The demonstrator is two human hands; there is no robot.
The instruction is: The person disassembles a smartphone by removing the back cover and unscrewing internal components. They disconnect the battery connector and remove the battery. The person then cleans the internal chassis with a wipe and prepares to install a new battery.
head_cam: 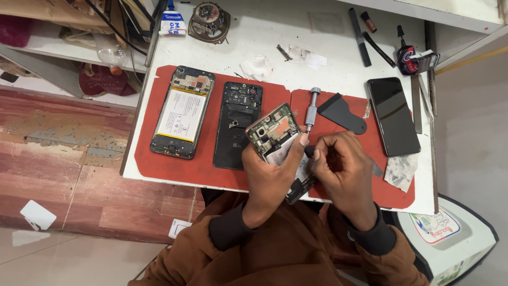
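Fingers: left hand [270, 177] wraps the opened phone [276, 139]; right hand [343, 167] pinches narrow at its edge, what it holds hidden | phone above mat [174, 164], long axis 11-to-5 o'clock | screwdriver [312, 110] upright at 12 o'clock of right fingertips, nearer right hand

One head-worn view looks steeply down, close over the white table [275, 32] (its far edge toward twelve o'clock), with the wearer's brown sleeves [275, 249] at six o'clock.

Red mat [180, 164] on a white counter [264, 32], black phone [393, 116], green circuit board [272, 132], brown sleeves [275, 249].
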